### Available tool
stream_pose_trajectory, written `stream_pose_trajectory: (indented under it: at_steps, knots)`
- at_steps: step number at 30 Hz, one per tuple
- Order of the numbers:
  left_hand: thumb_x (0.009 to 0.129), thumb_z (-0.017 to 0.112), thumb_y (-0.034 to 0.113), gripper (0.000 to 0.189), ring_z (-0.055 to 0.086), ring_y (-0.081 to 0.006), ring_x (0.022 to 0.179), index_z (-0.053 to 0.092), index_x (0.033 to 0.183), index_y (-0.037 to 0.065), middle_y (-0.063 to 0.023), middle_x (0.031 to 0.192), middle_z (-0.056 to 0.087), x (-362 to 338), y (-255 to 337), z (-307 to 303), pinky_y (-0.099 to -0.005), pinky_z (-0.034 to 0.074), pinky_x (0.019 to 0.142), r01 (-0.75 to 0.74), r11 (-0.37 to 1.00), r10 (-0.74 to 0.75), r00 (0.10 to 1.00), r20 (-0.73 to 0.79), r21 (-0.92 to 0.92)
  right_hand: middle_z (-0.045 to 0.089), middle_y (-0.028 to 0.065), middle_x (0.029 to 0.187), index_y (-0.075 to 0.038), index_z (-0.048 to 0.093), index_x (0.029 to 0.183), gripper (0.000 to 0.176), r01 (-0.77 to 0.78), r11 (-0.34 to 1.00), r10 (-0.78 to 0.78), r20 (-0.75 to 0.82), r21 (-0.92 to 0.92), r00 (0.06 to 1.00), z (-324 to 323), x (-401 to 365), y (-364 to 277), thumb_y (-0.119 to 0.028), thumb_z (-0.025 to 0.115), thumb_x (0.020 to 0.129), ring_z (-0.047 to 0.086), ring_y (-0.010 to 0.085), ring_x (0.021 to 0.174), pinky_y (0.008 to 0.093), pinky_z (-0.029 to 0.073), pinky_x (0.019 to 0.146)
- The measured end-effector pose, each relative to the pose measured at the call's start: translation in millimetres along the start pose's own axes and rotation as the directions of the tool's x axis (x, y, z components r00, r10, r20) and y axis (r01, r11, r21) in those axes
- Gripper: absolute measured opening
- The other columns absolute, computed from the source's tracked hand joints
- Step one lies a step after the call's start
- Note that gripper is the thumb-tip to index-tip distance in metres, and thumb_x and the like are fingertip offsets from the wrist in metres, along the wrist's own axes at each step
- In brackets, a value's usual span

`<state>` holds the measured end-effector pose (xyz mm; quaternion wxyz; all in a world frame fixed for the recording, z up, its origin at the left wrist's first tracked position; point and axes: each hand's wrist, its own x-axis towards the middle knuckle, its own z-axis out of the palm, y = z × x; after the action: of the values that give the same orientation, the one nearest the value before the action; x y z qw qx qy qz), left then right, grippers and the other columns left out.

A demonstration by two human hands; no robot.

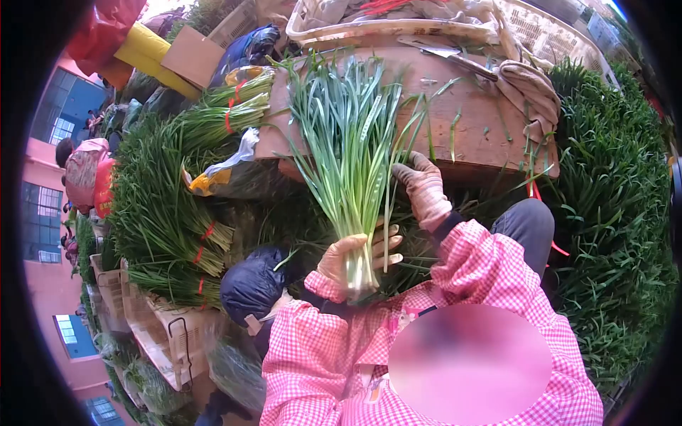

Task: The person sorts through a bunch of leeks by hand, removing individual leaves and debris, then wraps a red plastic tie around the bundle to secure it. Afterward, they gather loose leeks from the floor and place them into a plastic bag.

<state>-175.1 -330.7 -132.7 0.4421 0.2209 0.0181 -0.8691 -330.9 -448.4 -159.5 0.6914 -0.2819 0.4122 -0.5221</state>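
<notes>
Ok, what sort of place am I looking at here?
Probably an outdoor vegetable packing or market spot: heaps of tied chive bundles with red bands, plastic crates, a wooden work table, and the left hand gripping a loose bunch.

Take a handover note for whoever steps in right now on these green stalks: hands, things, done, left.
Left hand: closed round the base of a bunch of green stalks, held over the wooden board.
Right hand: open, fingers resting on the bunch's leaves.
Done: tied bundles with red bands lie stacked at left.
Left: the held bunch shows no band; loose greens are piled at right.
</notes>
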Motion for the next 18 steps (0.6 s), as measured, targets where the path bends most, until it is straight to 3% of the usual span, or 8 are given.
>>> stream_pose_trajectory:
  at_steps: [3,4,7,11,14,15,16,18]
  knots:
    - [0.083,0.054,0.011,0.058,0.044,-0.0358,0.121,0.03,0.134,-0.002,-0.0254,0.134,0.037,3,-4,7,-0.0542,0.033,0.102,-0.051,0.997,0.054,0.997,0.055,-0.059,0.063,0.0014,0.09,-0.002,0.06,0.103,0.022,0.075,0.989,-0.069,0.052,-0.124,0.996,11,-1,13,-0.002,0.062,0.08,0.057,0.0095,0.075,0.0235,0.046,0.069]
    - [0.084,0.053,0.012,0.058,0.048,-0.0348,0.117,0.029,0.134,-0.002,-0.0252,0.132,0.04,4,-2,-2,-0.053,0.035,0.1,-0.01,0.993,0.02,0.996,0.091,-0.117,0.063,0.0019,0.089,-0.001,0.06,0.103,0.022,-0.029,0.999,0.031,0.074,-0.037,0.997,15,-5,16,-0.003,0.062,0.081,0.057,0.0096,0.076,0.0241,0.046,0.071]
    - [0.087,0.055,0.021,0.058,0.058,-0.0316,0.103,0.029,0.135,0.0,-0.0236,0.127,0.046,7,-5,-14,-0.0488,0.042,0.095,-0.044,0.995,0.052,0.995,0.08,-0.094,0.062,0.0033,0.095,0.001,0.055,0.111,0.035,-0.102,0.975,0.098,-0.027,-0.198,0.995,7,-18,6,-0.013,0.066,0.081,0.054,0.0122,0.081,0.0253,0.044,0.075]
    - [0.087,0.056,0.033,0.062,0.058,-0.0309,0.102,0.032,0.135,0.003,-0.0229,0.125,0.048,11,-5,-10,-0.0484,0.042,0.094,-0.053,0.997,0.058,0.995,0.08,-0.057,0.059,0.0068,0.102,0.0,0.05,0.116,0.045,0.132,0.739,-0.228,-0.061,-0.66,0.972,-19,-30,-27,-0.024,0.066,0.083,0.054,0.0143,0.085,0.0279,0.046,0.072]
    - [0.087,0.054,0.04,0.064,0.054,-0.0326,0.108,0.032,0.134,0.002,-0.0232,0.125,0.048,15,-8,-10,-0.0498,0.039,0.096,-0.042,0.997,0.05,0.993,0.111,-0.069,0.058,0.0055,0.092,-0.005,0.055,0.113,0.037,0.239,0.892,-0.123,0.303,-0.385,0.945,2,-87,-44,-0.015,0.068,0.08,0.055,0.0157,0.085,0.0271,0.046,0.075]
    - [0.087,0.054,0.04,0.062,0.054,-0.0327,0.107,0.035,0.132,0.002,-0.0222,0.122,0.05,15,-10,-10,-0.0494,0.04,0.095,-0.005,0.994,0.011,0.998,0.057,-0.11,0.06,0.0102,0.094,-0.007,0.056,0.114,0.046,0.741,0.354,-0.296,0.684,-0.57,0.667,7,-90,-49,-0.019,0.073,0.072,0.058,0.0227,0.085,0.0316,0.048,0.075]
    - [0.087,0.054,0.041,0.06,0.054,-0.0328,0.106,0.039,0.129,0.001,-0.0212,0.12,0.052,14,-10,-8,-0.049,0.041,0.094,0.033,0.989,-0.033,0.999,0.004,-0.146,0.059,0.013,0.094,-0.007,0.058,0.111,0.048,0.743,0.289,-0.183,0.728,-0.603,0.661,16,-109,-52,-0.023,0.074,0.068,0.059,0.0291,0.086,0.0352,0.048,0.075]
    - [0.086,0.055,0.042,0.059,0.053,-0.0331,0.105,0.041,0.126,0.0,-0.0207,0.116,0.053,14,-9,2,-0.0477,0.042,0.093,0.09,0.962,-0.102,0.994,-0.035,-0.26,0.059,0.013,0.095,-0.007,0.061,0.105,0.04,0.612,0.126,0.062,0.622,-0.781,0.781,37,-128,-56,-0.024,0.073,0.071,0.059,0.029,0.083,0.035,0.048,0.074]
